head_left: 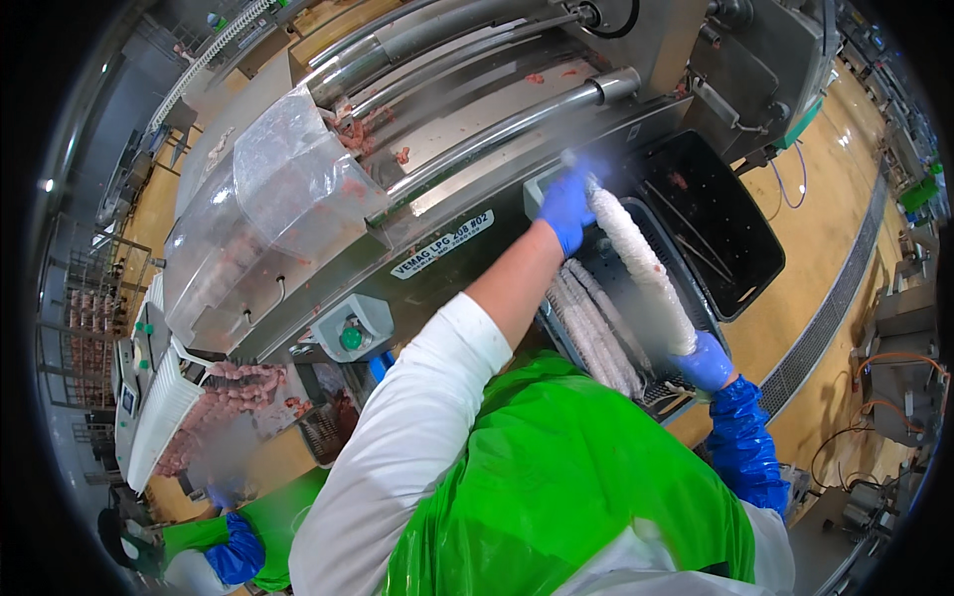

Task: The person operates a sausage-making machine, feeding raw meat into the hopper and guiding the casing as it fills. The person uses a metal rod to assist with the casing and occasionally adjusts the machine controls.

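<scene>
We had the left hand clenched on the top end of a long white casing stick and the right hand clenched on its bottom end, held tilted over the black crate beside the steel machine.

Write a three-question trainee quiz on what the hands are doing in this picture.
1. True or false: both hands, left hand and right hand, hold one white casing stick.
2. The black crate lies to which side of the stick? A left B right
3. Fill in: more sticks lie in the ___ tray below the held one.

Key: 1 true; 2 B; 3 black.
</scene>
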Tool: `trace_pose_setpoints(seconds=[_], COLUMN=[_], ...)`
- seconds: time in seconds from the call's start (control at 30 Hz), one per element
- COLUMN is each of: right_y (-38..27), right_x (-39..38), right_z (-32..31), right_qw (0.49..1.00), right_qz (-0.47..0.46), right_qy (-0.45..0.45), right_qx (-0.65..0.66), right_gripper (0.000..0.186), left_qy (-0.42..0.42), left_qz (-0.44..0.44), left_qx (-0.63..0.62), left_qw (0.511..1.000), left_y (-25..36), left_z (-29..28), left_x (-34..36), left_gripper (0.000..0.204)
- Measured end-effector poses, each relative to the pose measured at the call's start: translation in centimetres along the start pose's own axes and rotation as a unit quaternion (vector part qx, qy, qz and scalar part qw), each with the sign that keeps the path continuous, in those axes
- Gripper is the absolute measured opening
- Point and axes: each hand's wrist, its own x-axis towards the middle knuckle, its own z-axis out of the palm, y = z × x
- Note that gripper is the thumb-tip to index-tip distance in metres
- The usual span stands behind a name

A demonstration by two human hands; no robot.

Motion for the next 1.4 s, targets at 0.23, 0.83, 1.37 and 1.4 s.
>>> trace_pose_setpoints(seconds=[0.23,0.83,1.37,1.4], right_y=[-0.7,-0.3,0.4,0.5], right_x=[0.5,1.1,-0.8,-0.8], right_z=[-0.1,0.0,1.0,0.9], right_qw=[0.999,0.998,0.999,0.999], right_qz=[0.032,0.016,0.007,0.007], right_qy=[-0.016,-0.06,-0.052,-0.05], right_qx=[-0.002,0.002,0.001,-0.002], right_gripper=[0.039,0.04,0.04,0.041], left_qy=[-0.013,0.06,0.249,0.276], left_qz=[0.026,0.124,-0.03,-0.008], left_qx=[0.044,0.045,0.077,0.076], left_qw=[0.999,0.989,0.965,0.958], left_y=[0.7,1.1,0.7,1.6], left_z=[-1.7,-2.8,-16.1,-17.0], left_x=[0.1,0.4,-12.2,-12.7], left_gripper=[0.036,0.054,0.077,0.07])
